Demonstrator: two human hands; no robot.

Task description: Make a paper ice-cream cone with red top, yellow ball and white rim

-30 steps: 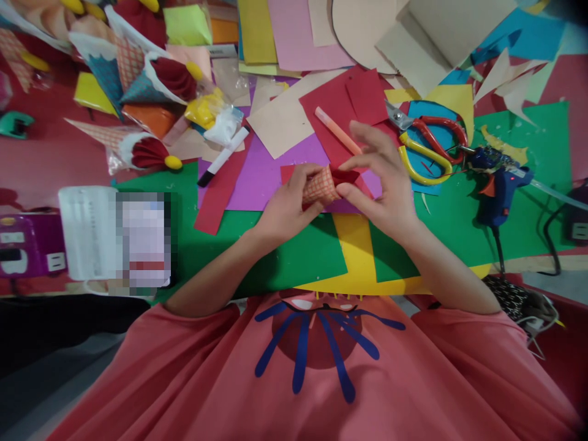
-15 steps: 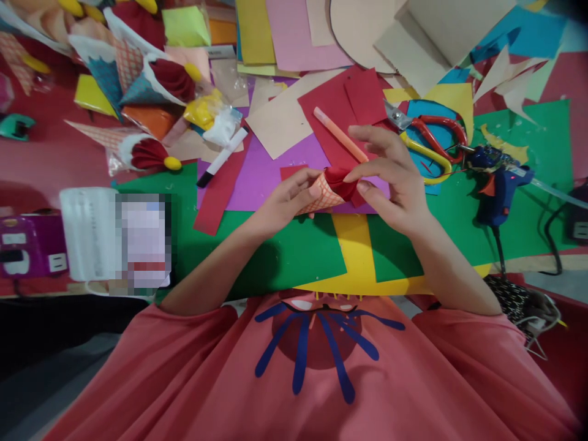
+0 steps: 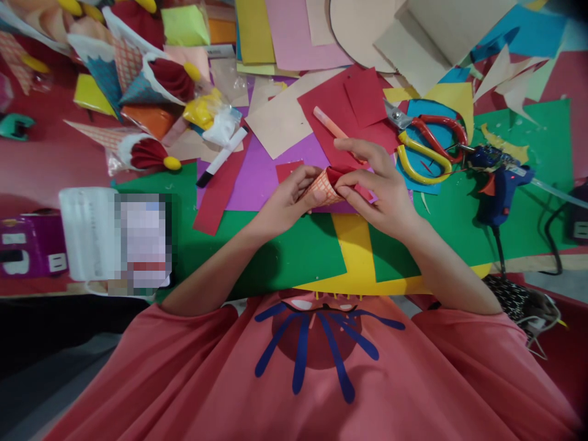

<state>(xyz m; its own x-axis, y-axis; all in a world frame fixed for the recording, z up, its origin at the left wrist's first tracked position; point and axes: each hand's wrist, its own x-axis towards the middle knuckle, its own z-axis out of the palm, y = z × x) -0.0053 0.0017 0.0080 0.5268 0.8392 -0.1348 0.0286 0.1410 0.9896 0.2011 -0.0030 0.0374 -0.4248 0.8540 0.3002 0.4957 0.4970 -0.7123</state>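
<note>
My left hand point(image 3: 285, 205) grips a small checked paper cone point(image 3: 324, 187) just above the green and purple sheets. Folded red paper point(image 3: 342, 176) sits in the cone's mouth, and my right hand point(image 3: 383, 190) pinches it there with thumb and fingers curled. Both hands meet over the middle of the table. A pink glue stick point(image 3: 329, 125) lies on a red sheet just beyond my right fingers.
Red-and-yellow scissors point(image 3: 425, 147) and a blue glue gun point(image 3: 498, 184) lie to the right. A black-and-white marker point(image 3: 223, 158) lies at the left, with finished paper cones point(image 3: 142, 150) beyond it. A white container point(image 3: 87, 233) and a purple power strip point(image 3: 22, 245) stand at the left edge. Coloured paper sheets cover the table.
My right hand has closed down from spread fingers onto the red paper and pushed it into the cone. The cone has turned its mouth toward the right hand.
</note>
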